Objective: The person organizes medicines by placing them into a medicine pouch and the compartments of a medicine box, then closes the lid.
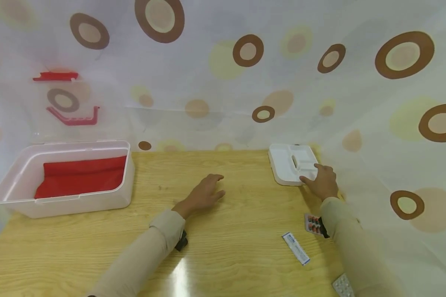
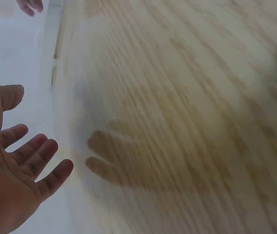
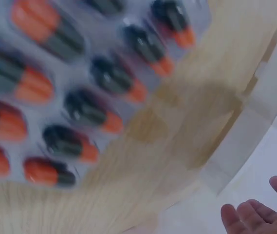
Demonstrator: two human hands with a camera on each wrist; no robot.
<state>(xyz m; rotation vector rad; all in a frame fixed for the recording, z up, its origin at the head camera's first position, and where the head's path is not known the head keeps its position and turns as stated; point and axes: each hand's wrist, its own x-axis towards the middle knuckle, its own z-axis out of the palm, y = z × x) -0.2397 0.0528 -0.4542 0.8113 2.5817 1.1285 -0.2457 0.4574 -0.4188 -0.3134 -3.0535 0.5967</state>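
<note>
My right hand (image 1: 322,181) is at the near right corner of a white divided tray (image 1: 286,165), with thumb and fingers spread over its edge. In the right wrist view its fingers (image 3: 252,214) look loosely extended beside the tray's white side wall (image 3: 240,141). Below my right wrist lies a blister pack of orange and dark capsules (image 1: 313,224), which looms large and blurred in the right wrist view. My left hand (image 1: 204,193) hovers over the middle of the wooden table, fingers relaxed and apart, holding nothing; its shadow falls on the wood in the left wrist view.
A white plastic box (image 1: 124,194) with red cloth (image 1: 83,175) inside stands at the left, its clear lid raised behind it. A white and blue packet (image 1: 296,248) and a silver blister pack (image 1: 343,285) lie at the front right. A patterned curtain (image 1: 208,82) borders the table's back and right.
</note>
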